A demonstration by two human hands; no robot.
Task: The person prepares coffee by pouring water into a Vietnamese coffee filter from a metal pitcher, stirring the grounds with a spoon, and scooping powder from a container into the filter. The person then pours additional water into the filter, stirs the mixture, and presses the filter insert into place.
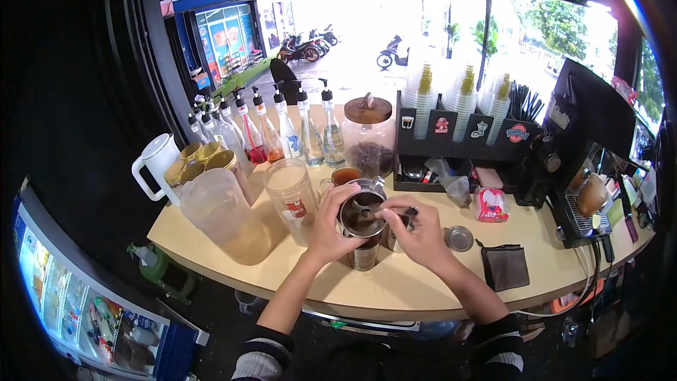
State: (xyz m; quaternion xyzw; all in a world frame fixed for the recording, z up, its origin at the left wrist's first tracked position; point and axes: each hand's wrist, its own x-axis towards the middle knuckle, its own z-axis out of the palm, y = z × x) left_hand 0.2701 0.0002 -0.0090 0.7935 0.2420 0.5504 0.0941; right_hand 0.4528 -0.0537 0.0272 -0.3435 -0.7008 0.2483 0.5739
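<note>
Around the rim of a metal cup point(362, 214) with dark contents, my left hand point(331, 224) has its fingers wrapped. The cup is over a glass container point(364, 255) on the counter. My right hand point(416, 229) pinches the handle of a spoon point(367, 209), whose tip is inside the cup. Behind the cup is a glass of brown liquid point(346, 176). A tall clear container with a red label point(294, 204) stands just left of my left hand. Right of my right hand lies a round metal lid point(459, 238).
The wooden counter point(324, 286) holds a large plastic pitcher point(222, 212), a white jug point(159, 159), pump bottles point(310, 134), a lidded jar point(369, 134), a black cup organizer point(451, 130), a red-and-white packet point(491, 204), a dark cloth point(505, 267) and a coffee machine point(582, 204).
</note>
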